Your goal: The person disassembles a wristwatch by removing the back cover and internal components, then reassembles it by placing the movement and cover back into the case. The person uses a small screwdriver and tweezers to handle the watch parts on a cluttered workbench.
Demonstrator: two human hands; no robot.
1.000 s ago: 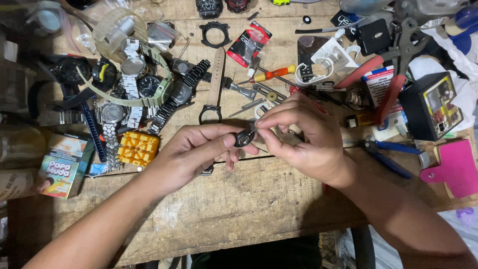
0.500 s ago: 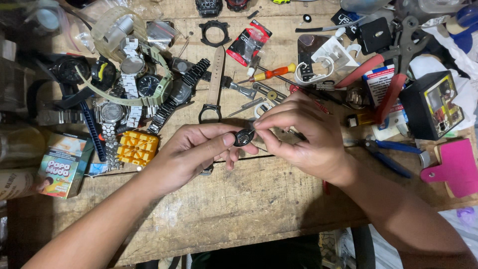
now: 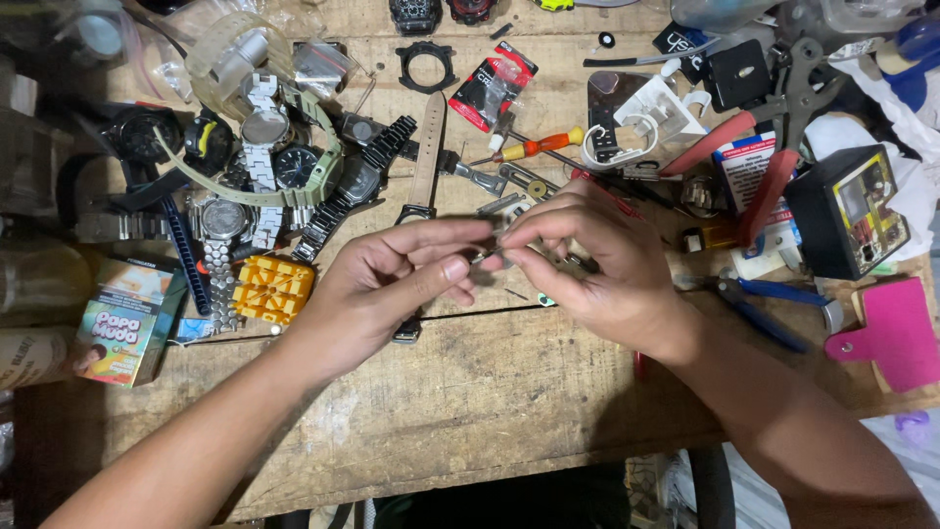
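Observation:
My left hand point(image 3: 392, 284) and my right hand point(image 3: 597, 264) meet over the middle of a wooden workbench point(image 3: 470, 411). Between their fingertips they pinch a small dark metal watch part point(image 3: 493, 250); most of it is hidden by the fingers. A thin metal pin or tool tip pokes out from my right fingers toward it. Under the hands lies a brown watch strap point(image 3: 427, 147), running away from me.
A heap of wristwatches point(image 3: 264, 167) and a yellow block holder point(image 3: 272, 289) lie at left, with a small colourful box point(image 3: 122, 323). An orange-handled screwdriver point(image 3: 534, 147), red-handled pliers point(image 3: 764, 157), blue-handled pliers point(image 3: 759, 304), a black box point(image 3: 847, 211) and a pink card point(image 3: 896, 333) crowd the right.
Both hands stay together over the same spot. The fingers have shifted slightly around the small part.

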